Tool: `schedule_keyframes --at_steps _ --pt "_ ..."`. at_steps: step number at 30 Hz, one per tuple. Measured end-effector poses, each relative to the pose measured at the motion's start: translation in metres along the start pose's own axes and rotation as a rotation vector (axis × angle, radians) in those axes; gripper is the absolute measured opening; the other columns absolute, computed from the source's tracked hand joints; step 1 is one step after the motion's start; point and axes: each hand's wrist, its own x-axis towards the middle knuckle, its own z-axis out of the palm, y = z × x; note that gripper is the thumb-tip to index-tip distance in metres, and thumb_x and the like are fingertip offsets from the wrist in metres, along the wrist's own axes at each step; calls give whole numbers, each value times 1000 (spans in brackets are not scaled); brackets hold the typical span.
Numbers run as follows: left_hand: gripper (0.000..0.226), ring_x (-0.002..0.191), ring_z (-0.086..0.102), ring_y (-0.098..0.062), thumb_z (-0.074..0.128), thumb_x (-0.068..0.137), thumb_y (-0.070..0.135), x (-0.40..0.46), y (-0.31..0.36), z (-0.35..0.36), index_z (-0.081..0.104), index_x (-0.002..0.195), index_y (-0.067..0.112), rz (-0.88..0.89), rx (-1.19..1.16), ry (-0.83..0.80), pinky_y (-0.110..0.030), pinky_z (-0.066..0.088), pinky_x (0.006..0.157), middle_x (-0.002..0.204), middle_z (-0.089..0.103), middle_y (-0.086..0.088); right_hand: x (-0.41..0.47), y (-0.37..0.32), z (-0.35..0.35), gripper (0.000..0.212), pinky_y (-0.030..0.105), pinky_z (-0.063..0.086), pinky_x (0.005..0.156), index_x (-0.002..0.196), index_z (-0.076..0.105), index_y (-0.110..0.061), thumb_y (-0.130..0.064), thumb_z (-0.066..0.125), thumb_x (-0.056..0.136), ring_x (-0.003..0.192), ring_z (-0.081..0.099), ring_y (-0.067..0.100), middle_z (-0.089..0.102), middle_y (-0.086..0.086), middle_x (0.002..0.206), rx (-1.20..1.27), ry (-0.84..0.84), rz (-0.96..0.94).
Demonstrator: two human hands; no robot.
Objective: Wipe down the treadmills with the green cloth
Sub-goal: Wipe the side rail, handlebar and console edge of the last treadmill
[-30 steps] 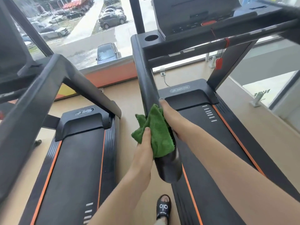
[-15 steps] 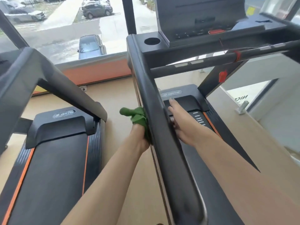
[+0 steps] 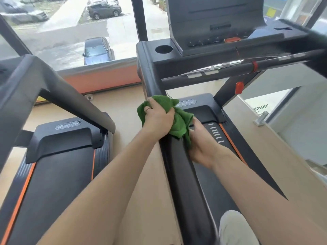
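Here, head view: bunching a fuzzy, crumpled green cloth (image 3: 177, 119) over the black left handrail (image 3: 178, 174) of the right-hand treadmill (image 3: 221, 55). Gripping it from above with the left hand (image 3: 158, 118), fingers curled into the folds. Pinching its hanging lower edge with the right hand (image 3: 201, 147), just beside the rail.

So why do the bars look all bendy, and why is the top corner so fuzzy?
Head view: the wide lens bows straight parts like the handrail; the far right end of the console is smeared by motion blur; daylight through the window washes out the street, while the green cloth stays sharp.
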Motion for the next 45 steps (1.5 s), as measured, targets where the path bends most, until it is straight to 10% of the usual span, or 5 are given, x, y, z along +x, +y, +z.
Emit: schedule_keyframes --at_steps 8,14,20,38,45 --pt "67 141 30 -48 36 109 26 -7 9 8 -2 159 5 22 313 79 -48 31 115 156 4 -43 14 4 -26 76 26 51 56 120 65 -17 -75 24 94 63 62 20 64 10 88 144 17 112" --pt "78 146 1 -59 -3 97 47 -69 -5 36 -2 157 -2 69 877 25 -55 13 121 157 -16 -39 24 -6 -34 89 47 55 88 156 25 -33 -83 39 84 123 59 33 47 15 148 131 -125 244" --pt "96 146 19 -50 49 102 35 -42 25 64 -22 151 -6 -241 991 125 -46 27 120 157 2 -42 29 -50 -42 73 50 36 115 157 26 -34 -74 24 95 131 51 31 52 17 144 -123 -159 316" --pt "69 114 58 -40 40 100 56 113 67 29 33 139 0 -450 568 443 -47 48 85 133 50 -22 133 -198 -57 92 45 16 123 157 11 -5 -24 61 83 147 23 33 31 15 156 -1931 -188 -614" --pt "62 112 59 -39 36 100 61 167 54 -5 41 133 9 -481 271 368 -45 46 90 126 58 -17 181 -195 -26 33 35 31 69 107 47 -14 -13 62 78 93 62 29 62 5 103 -2074 -87 -581"
